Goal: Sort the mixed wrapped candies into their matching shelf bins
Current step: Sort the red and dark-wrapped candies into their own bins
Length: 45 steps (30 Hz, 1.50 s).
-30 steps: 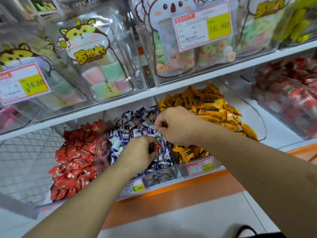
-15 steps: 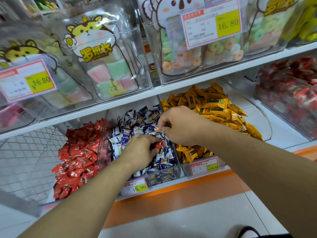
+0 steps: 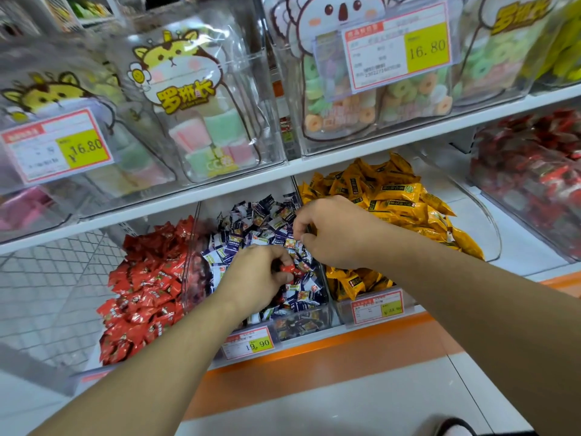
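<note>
The left hand (image 3: 256, 280) holds a red candy (image 3: 287, 268) in curled fingers, and the right hand (image 3: 333, 232) picks with bent fingers just behind it; what it holds I cannot tell. Both are over the blue candy bin (image 3: 301, 319). The red bin (image 3: 141, 287) sits left of the left hand, so that candy likely goes there next, and more may hide in the pile

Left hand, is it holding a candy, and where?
Yes, the left hand pinches a red wrapped candy at its fingertips; which part it grips is hidden.
</note>
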{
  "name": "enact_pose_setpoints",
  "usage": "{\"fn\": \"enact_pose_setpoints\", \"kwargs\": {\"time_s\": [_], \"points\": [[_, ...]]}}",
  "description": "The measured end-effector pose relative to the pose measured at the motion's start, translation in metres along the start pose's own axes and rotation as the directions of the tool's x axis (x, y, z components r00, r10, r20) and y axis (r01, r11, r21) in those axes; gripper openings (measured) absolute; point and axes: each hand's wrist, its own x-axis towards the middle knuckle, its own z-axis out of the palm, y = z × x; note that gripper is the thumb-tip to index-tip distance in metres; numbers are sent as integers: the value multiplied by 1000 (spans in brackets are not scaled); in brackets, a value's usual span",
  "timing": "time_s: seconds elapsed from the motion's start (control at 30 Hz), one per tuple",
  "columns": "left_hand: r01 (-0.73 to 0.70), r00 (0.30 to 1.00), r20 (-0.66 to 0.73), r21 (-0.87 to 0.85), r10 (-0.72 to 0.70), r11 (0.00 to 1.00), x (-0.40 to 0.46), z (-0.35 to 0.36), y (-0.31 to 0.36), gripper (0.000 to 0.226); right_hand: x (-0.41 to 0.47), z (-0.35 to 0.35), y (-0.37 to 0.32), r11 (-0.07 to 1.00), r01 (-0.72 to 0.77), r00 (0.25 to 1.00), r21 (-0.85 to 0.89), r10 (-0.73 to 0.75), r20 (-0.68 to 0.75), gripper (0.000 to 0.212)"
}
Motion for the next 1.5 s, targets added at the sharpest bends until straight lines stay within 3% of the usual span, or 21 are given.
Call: {"fn": "enact_pose_setpoints", "kwargs": {"time_s": [0.17, 0.4, 0.53, 0.6, 0.67, 0.73, 0.87, 0.97, 1.1, 1.23, 1.5], "points": [[1, 988, -155, -170, -28, 985, -28, -30, 8, 12, 0, 3, -4, 999, -6, 1000, -32, 6, 0, 19], [-2, 923, -342, -461, -176, 887, -77, -70, -27, 26, -2, 11, -10, 993, 36, 999, -111, -39, -28, 21], [55, 860, -439, -427, -260, 903, -89, -87, -67, 27, -3, 14, -13, 985, 56, 997, -161, -64, -42, 18], [143, 841, -458, -328, -290, 934, -89, -91, -77, 28, -2, 13, -14, 981, 48, 998, -188, -56, -37, 18], [179, 846, -477, -169, -239, 969, -89, -92, -77, 38, -2, 12, -16, 981, 40, 998, -187, -49, -41, 18], [113, 868, -479, -72, -134, 991, -91, -89, -69, 42, -4, 11, -19, 984, 36, 998, -174, -45, -45, 20], [-78, 917, -391, 29, 83, 997, -89, -78, -43, 39, -6, 9, -22, 988, 35, 999, -148, -40, -33, 21], [-164, 968, -195, -16, 158, 986, -82, -64, -27, 38, -8, 7, -23, 992, 21, 999, -126, -25, -28, 22], [-144, 986, 90, 31, 141, 989, -62, -41, -24, 50, -8, 8, -24, 991, 17, 999, -130, -23, -42, 23], [-149, 957, 268, 141, 107, 979, -38, -34, -21, 67, -4, 9, -17, 993, 13, 999, -115, -18, -39, 20], [-182, 938, 339, 294, 75, 938, -19, -23, -2, 70, 3, 11, -4, 997, 10, 1000, -74, -11, -19, 18]]}}
